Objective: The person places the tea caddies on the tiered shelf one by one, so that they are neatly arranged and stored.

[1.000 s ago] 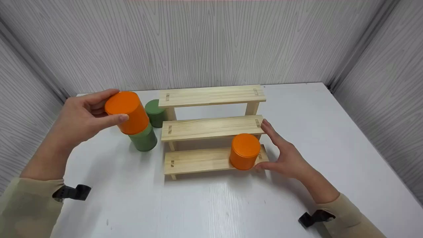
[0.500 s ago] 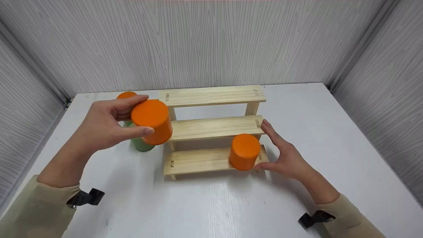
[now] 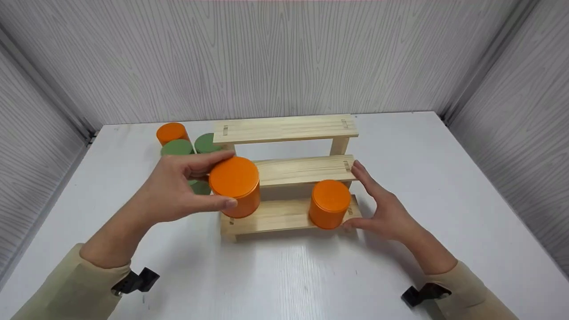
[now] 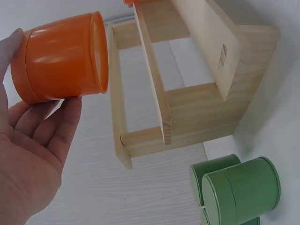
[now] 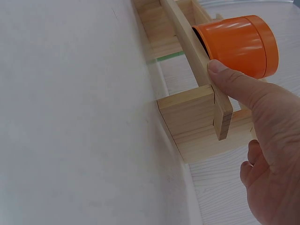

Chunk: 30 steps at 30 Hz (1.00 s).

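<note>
In the head view, my left hand grips an orange lidded canister between thumb and fingers, above the left end of the bottom step of a three-step wooden shelf. The left wrist view shows the held canister apart from the boards. Another orange canister stands upright near the right end of the bottom step. Beside it my right hand has its fingers extended at the middle step's right end. Its thumb touches the bottom step's front edge, close to the canister.
Left of the shelf stand several green canisters, partly hidden by the left hand, and one more orange canister behind them. A white table carries everything, with grey wood-grain panels at the back and sides.
My left hand has carried the orange canister right and towards me, from over the green canisters to over the bottom step's left end. The right hand has stayed in place.
</note>
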Each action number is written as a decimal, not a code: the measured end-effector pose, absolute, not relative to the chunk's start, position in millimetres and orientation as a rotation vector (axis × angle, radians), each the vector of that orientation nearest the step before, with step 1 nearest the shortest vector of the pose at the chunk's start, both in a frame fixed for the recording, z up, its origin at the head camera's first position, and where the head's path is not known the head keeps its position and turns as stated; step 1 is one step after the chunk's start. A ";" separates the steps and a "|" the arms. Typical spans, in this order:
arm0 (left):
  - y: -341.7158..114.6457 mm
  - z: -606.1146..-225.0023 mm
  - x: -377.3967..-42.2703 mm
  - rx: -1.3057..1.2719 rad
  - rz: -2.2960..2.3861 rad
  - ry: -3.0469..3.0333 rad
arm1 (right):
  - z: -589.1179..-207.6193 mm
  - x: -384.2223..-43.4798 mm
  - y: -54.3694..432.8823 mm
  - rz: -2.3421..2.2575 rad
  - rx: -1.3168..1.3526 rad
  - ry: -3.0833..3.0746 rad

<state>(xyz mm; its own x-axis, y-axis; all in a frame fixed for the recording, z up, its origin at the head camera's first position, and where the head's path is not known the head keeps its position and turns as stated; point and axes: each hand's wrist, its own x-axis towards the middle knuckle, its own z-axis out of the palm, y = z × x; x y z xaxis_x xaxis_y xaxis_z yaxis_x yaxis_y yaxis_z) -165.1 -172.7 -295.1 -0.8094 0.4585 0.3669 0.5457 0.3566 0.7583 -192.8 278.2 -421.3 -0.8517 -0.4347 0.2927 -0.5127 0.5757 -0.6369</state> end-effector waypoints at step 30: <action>-157.2 -355.4 -162.8 -0.806 -1.625 -2.582 | -420.6 -192.2 277.4 1.149 0.800 -2.705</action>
<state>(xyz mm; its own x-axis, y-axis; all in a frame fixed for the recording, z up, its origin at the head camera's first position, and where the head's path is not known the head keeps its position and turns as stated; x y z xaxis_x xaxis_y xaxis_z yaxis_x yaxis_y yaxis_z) -162.8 -157.2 -355.4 -0.8694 0.4250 0.2521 0.4111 0.3391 0.8462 -192.2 277.4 -420.6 -0.8577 -0.4291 0.2831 -0.5017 0.5784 -0.6433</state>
